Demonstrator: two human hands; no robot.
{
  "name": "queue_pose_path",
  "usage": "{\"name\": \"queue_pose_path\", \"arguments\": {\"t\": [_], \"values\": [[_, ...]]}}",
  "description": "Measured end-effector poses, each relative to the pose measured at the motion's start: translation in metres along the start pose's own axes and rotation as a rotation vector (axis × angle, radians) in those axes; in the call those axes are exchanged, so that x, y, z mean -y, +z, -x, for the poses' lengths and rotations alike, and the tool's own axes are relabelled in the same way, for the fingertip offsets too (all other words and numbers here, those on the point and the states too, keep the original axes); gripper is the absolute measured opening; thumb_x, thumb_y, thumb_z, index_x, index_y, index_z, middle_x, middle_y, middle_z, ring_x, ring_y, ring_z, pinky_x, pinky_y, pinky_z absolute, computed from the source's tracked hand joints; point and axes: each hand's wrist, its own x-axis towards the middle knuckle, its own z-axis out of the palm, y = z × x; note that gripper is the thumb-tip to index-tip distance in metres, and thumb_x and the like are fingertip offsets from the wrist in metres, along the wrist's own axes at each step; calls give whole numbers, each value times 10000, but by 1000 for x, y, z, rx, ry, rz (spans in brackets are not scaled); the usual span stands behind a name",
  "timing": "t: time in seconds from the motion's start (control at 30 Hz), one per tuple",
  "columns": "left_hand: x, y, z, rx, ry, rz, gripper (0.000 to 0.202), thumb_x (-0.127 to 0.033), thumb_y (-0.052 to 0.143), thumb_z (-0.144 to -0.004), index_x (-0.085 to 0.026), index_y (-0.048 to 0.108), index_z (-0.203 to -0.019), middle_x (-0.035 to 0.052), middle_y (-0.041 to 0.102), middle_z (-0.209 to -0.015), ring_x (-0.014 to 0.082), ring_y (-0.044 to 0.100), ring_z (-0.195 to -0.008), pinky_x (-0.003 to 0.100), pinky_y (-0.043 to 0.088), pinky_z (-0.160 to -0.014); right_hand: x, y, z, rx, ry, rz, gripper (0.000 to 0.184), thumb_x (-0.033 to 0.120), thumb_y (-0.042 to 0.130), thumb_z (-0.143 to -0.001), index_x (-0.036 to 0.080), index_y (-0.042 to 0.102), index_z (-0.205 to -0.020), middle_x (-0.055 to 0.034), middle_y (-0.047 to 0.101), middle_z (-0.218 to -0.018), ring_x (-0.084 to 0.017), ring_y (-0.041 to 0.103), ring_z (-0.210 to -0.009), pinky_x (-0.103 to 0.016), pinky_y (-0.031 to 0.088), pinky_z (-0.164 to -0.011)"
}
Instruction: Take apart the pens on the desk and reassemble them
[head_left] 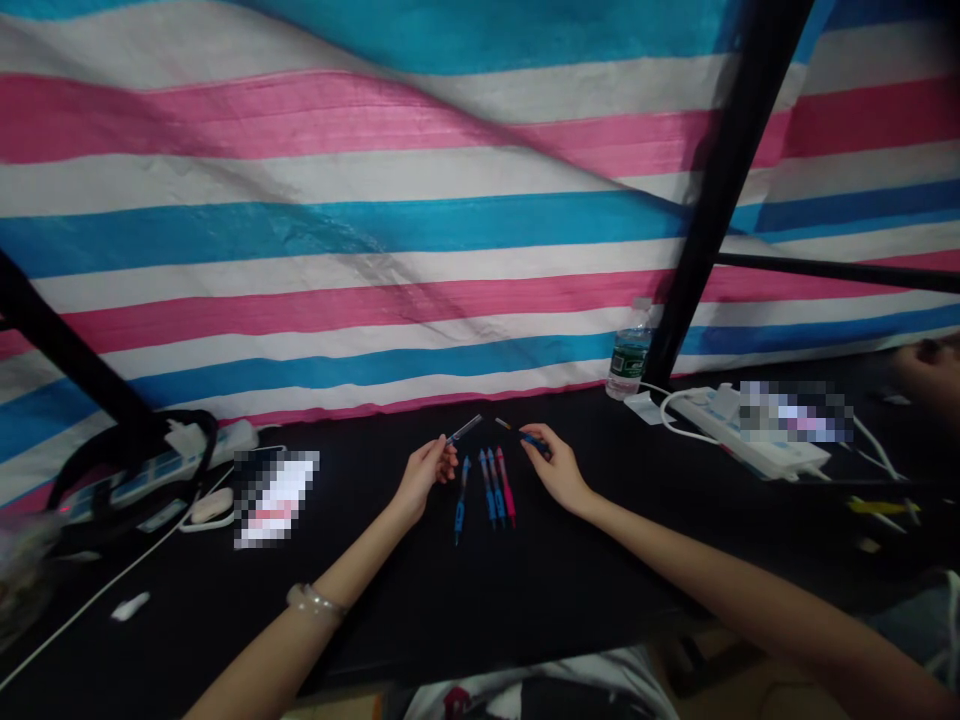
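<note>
My left hand (426, 478) is closed around a clear tube like a pen barrel (468, 428), which points up and to the right. Opposite it, my right hand (553, 468) pinches a dark blue pen part (534, 441). A thin piece with a pale and orange end (504, 424) extends toward the upper left from it; I cannot tell whether the two are joined. Between my hands lie a blue pen (460, 502), two more blue pens (491, 488) side by side, and a red pen (506, 488) beside those.
A water bottle (628, 350) stands at the back right, near a white power strip (750, 435). On the left are another power strip (142, 475), a lit phone (277, 498) and a white cable (97, 600). Another person's hand (934, 370) shows at the right edge.
</note>
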Motion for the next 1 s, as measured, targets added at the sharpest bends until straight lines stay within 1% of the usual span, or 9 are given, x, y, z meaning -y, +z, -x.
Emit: {"name": "queue_pose_path", "arguments": {"t": [0.1,0.23,0.37,0.5,0.7,0.87,1.0], "values": [[0,0,-1,8,1,-18,390,-519,548,-727,-129,548,-734,-7,549,-599,71,491,-459,185,313,-430,0,0,0,0,-2,16,195,237,473,-808,192,564,-975,-49,608,-925,-182,570,-890,-291,433,-769],[1,1,-1,22,-1,-36,382,-508,567,-713,-126,555,-724,-7,546,-573,75,483,-454,189,323,-432,-2,-1,0,11,-4,54,202,213,469,-803,188,575,-972,-48,611,-941,-182,566,-887,-281,431,-732],[1,1,-1,35,1,-56,377,-499,575,-707,-123,561,-724,-1,553,-574,77,482,-451,190,323,-428,-4,-2,0,45,-15,108,204,179,470,-784,183,597,-944,-38,611,-891,-168,561,-799,-263,421,-654],[2,1,-2,31,0,-62,373,-494,579,-702,-123,560,-723,0,552,-573,78,483,-451,192,328,-428,-5,-4,-1,51,-22,142,214,144,473,-758,185,610,-917,-33,600,-851,-151,543,-722,-244,392,-572],[3,1,-2,22,1,-77,366,-491,586,-691,-127,556,-712,-1,550,-566,86,495,-457,200,351,-439,-4,-5,-1,52,-72,169,251,67,473,-701,187,639,-847,-37,591,-837,-162,540,-791,-261,407,-634],[4,2,-2,33,18,-123,354,-480,569,-712,-126,556,-703,-3,545,-562,80,492,-452,190,331,-427,-1,-3,1,80,-73,171,267,75,478,-706,191,662,-862,-49,556,-856,-151,542,-765,-243,409,-585],[4,2,-2,39,23,-135,360,-488,556,-723,-129,555,-698,-3,545,-549,83,496,-450,194,336,-435,2,-2,2,99,-80,174,273,90,475,-722,197,649,-904,-46,551,-872,-141,542,-751,-231,400,-564]]}}
